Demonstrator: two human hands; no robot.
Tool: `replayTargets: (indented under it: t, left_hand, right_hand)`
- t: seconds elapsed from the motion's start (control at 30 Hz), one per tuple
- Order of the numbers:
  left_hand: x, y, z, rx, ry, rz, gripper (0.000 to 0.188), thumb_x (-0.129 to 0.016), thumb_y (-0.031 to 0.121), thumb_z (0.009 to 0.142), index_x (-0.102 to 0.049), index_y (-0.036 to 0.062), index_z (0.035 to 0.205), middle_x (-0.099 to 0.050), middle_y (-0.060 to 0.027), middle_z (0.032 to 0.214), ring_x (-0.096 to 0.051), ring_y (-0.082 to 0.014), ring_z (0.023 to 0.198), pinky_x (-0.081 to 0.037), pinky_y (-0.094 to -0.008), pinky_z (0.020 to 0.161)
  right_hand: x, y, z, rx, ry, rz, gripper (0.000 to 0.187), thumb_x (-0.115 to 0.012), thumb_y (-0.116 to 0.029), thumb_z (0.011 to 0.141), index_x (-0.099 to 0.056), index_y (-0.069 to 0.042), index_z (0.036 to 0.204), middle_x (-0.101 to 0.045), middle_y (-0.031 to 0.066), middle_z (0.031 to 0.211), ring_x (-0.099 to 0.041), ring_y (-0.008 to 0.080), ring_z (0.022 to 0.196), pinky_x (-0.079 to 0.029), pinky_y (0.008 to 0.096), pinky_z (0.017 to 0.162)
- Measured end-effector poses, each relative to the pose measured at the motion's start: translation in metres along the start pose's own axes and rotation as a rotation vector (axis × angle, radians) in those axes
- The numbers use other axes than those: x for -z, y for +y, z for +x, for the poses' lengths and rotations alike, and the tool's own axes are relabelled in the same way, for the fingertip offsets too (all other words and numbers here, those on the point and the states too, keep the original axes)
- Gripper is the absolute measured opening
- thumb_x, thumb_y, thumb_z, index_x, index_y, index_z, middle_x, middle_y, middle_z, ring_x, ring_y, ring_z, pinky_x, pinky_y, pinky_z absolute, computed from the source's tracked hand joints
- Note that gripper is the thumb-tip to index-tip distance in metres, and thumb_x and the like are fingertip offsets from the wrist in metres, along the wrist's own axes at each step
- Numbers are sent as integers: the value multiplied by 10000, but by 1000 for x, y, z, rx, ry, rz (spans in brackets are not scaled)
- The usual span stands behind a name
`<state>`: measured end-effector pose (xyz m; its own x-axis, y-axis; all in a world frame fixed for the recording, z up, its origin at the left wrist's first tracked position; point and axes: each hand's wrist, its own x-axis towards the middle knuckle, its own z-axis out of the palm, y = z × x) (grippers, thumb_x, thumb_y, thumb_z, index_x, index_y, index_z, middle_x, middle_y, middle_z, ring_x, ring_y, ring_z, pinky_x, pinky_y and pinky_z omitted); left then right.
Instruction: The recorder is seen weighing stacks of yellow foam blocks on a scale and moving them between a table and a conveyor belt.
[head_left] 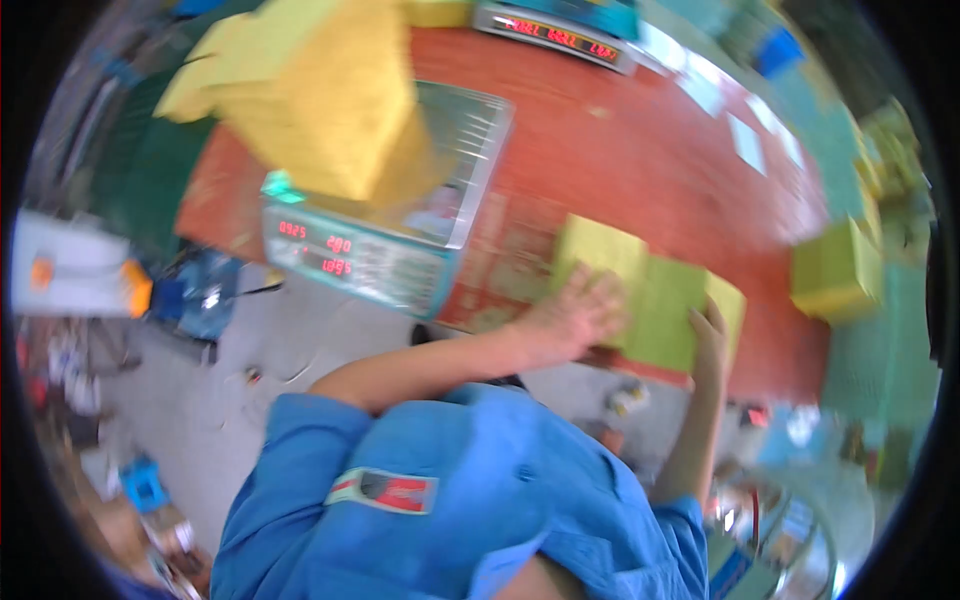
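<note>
In front of me on the red table, near its front edge, sits a yellow-green cardboard box [662, 305] with pale yellow parts on its left and right sides. My left hand [583, 315], slightly blurred, lies against the left yellow part with its fingers spread. At the right side, my right hand [710, 345] grips the box's edge, its fingers bent over the yellow part. Inside or underneath the box, nothing can be made out.
A digital scale [350, 262] with red figures stands to the left, bearing a large yellow carton [330, 110] with raised flaps. Another scale [555, 38] is at the back of the red table [610, 150]. At the right rests a yellow box [838, 268].
</note>
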<state>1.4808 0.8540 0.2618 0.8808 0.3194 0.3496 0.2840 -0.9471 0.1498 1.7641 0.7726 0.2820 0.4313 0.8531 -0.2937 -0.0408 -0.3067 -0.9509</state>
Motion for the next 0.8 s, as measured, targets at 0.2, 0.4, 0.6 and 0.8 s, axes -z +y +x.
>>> replayTargets:
  t: [0.2,0.4,0.6,0.8]
  left_hand:
    - [20,-29,-24,-32,15,-120,588,-699,301,803,-551,194,1362,-454,-124,1471,-343,-328,1428,-275,-604,1155]
    - [52,-16,-24,37,-141,-143,651,-754,358,774,-555,173,1366,-433,-131,1493,-299,-316,1457,-221,-595,1182]
    - [76,0,-34,83,166,-351,569,-748,313,804,-588,80,1298,-441,-190,1465,-359,-342,1417,-283,-561,1151]
    - [175,-28,-86,142,402,-376,411,-761,97,781,-652,29,1172,-578,-175,1330,-633,-328,1115,-531,-414,905]
  right_hand:
    - [-37,13,-7,50,-59,-70,418,-497,-49,942,-511,44,1349,-611,126,1215,-583,186,1085,-471,298,925]
    - [-38,34,-3,217,54,-123,480,-459,36,939,-433,42,1419,-546,159,1327,-551,223,1177,-423,338,1027]
    - [-44,35,-4,275,136,-206,497,-453,62,936,-422,37,1432,-532,175,1359,-534,238,1220,-407,344,1053]
    - [-41,46,0,377,234,-306,515,-489,72,916,-438,26,1426,-541,178,1365,-524,234,1255,-402,337,1058]
